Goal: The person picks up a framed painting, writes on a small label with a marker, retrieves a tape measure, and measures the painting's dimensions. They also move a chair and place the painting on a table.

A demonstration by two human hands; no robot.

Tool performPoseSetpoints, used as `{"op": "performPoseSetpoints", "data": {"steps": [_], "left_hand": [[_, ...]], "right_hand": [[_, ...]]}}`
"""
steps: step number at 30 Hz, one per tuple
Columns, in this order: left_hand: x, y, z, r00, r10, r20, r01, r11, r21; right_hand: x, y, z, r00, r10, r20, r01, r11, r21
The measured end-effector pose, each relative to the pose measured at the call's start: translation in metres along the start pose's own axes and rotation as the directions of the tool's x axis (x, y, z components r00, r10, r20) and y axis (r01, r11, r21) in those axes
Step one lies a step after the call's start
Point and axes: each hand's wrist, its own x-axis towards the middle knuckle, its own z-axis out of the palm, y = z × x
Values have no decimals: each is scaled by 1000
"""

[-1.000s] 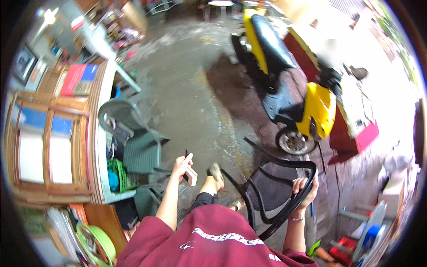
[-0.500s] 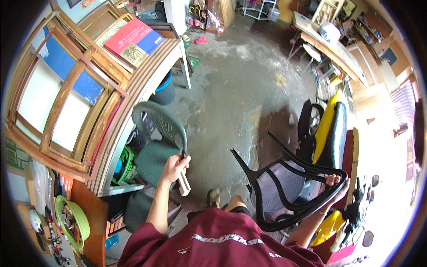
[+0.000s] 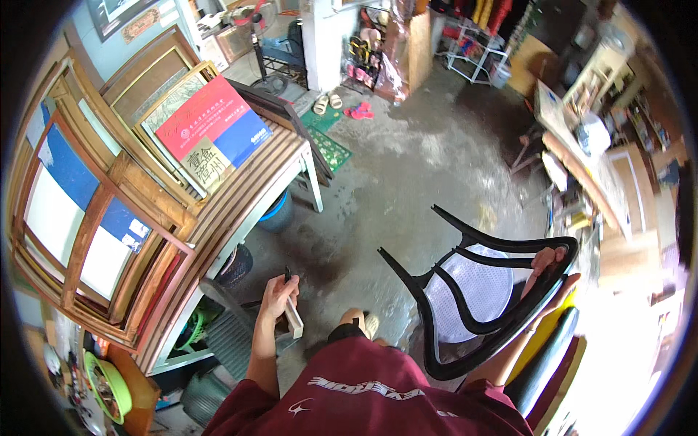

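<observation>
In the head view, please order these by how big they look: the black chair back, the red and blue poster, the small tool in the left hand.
1. Black chair back, nearest the camera, which may enlarge it.
2. Red and blue poster.
3. Small tool in the left hand.

The view has swung away from the yellow scooter toward the stacked wooden frames (image 3: 109, 211); the black chair back (image 3: 487, 291) now sits higher.

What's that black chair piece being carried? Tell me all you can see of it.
The chair back is a curved black frame, plastic by its look, with pale mesh stretched across the middle and two black prongs jutting up and left. It is off the floor, tilted. The right hand grips its upper right rim. It hangs over bare concrete floor, beside the person's right leg.
</observation>
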Motion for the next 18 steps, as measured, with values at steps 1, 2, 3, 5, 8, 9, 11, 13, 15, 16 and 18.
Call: {"op": "performPoseSetpoints", "data": {"steps": [1, 2, 3, 5, 8, 9, 11, 13, 15, 16, 18], "left_hand": [[18, 16, 6, 999, 32, -6, -32, 999, -18], [38, 27, 15, 999, 32, -39, -32, 999, -17], [65, 39, 25, 998, 36, -54, -37, 999, -16], [116, 53, 37, 998, 0, -58, 1, 1000, 24], [211, 75, 60, 998, -47, -37, 47, 999, -10], [241, 89, 63, 997, -61, -48, 60, 998, -15], [307, 108, 79, 996, -26, -86, 27, 1000, 6], [372, 146, 98, 997, 35, -71, -31, 998, 54], [418, 181, 109, 995, 18, -96, -17, 1000, 16], [437, 201, 114, 995, 14, -100, -13, 1000, 8], [480, 240, 116, 996, 16, -93, -11, 998, 60]], "right_hand": [[38, 24, 0, 1000, 11, 29, -13, 998, 59], [79, 48, -9, 992, 16, 126, -28, 996, 90], [118, 69, -10, 987, -21, 162, 8, 997, 76], [197, 118, -14, 934, -118, 336, 133, 991, -22], [308, 194, -5, 906, -77, 415, 43, 995, 91], [344, 229, -3, 903, -60, 425, 1, 990, 138], [410, 301, 1, 882, -56, 468, -58, 973, 225], [463, 344, 20, 915, -75, 397, 3, 984, 179], [522, 387, 53, 905, -75, 420, -2, 984, 181], [555, 411, 68, 900, -75, 429, -24, 975, 221], [617, 454, 95, 901, -82, 426, -73, 939, 335]]}}
